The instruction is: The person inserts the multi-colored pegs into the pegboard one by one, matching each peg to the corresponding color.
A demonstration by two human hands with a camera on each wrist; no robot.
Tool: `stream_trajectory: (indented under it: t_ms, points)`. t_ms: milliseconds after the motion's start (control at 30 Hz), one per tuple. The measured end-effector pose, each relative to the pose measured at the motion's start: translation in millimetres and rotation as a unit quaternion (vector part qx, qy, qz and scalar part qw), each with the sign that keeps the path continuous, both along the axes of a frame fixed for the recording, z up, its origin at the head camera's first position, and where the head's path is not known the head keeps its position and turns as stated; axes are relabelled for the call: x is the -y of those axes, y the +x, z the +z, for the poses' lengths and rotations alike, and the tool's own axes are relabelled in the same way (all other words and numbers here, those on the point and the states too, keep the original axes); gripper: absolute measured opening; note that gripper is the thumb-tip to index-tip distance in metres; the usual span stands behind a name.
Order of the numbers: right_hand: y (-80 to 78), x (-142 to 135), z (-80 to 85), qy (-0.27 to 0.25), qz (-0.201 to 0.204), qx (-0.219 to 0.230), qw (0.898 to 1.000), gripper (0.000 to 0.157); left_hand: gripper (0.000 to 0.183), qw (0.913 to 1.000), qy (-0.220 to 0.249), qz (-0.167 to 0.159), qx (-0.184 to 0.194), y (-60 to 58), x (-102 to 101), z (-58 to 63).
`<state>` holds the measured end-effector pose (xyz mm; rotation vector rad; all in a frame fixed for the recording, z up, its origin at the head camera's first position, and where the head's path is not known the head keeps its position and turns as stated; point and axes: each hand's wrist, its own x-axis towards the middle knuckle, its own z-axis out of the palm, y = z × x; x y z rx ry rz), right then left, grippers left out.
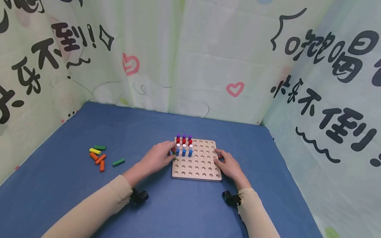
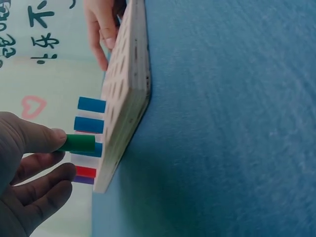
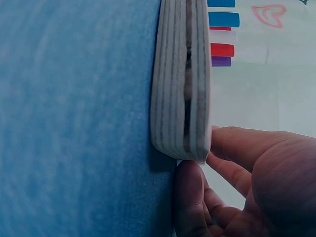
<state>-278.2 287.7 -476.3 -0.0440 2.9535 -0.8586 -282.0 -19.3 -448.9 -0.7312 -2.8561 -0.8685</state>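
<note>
A pale wooden pegboard [image 1: 202, 167] with rows of round holes lies on the blue cloth. At its left side stand upright pegs, three of each color: purple, red, white and blue pegs [image 1: 184, 153]. My left hand [image 1: 159, 155] pinches a green peg [image 2: 81, 142] between thumb and finger. In the left wrist view the peg overlaps a blue peg, close over the board's left edge. At the board's right edge, my right hand [image 1: 230, 164] grips the wood, one digit on its top and a fingertip [image 3: 190, 182] against its side.
Left of the board lies a loose group of pegs: a yellow peg [image 1: 95, 151], orange pegs [image 1: 102, 166] and a green peg [image 1: 100, 147]. Another green peg [image 1: 118, 162] lies apart, nearer the left forearm. A printed curtain [image 1: 202, 66] surrounds the table's back and sides.
</note>
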Motion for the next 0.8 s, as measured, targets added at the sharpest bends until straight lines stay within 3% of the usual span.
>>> stream_trajectory:
  t_ms: [233, 567, 800]
  points:
    - [-0.5, 1, -0.3, 0.002, 0.000, 0.002, 1.000, 0.052, 0.015, 0.9999, -0.003, -0.010, -0.007, -1.4, -5, -6.6]
    - [-1.7, 0, -0.8, 0.003, 0.001, 0.005, 1.000, 0.052, 0.017, 0.9988, 0.022, -0.042, 0.012, -6.8, -6, -18.5]
    - [-1.0, 0, 0.3, 0.003, 0.004, 0.007, 1.000, 0.052, 0.016, 0.9989, -0.018, -0.040, 0.014, -7.1, 3, -12.6]
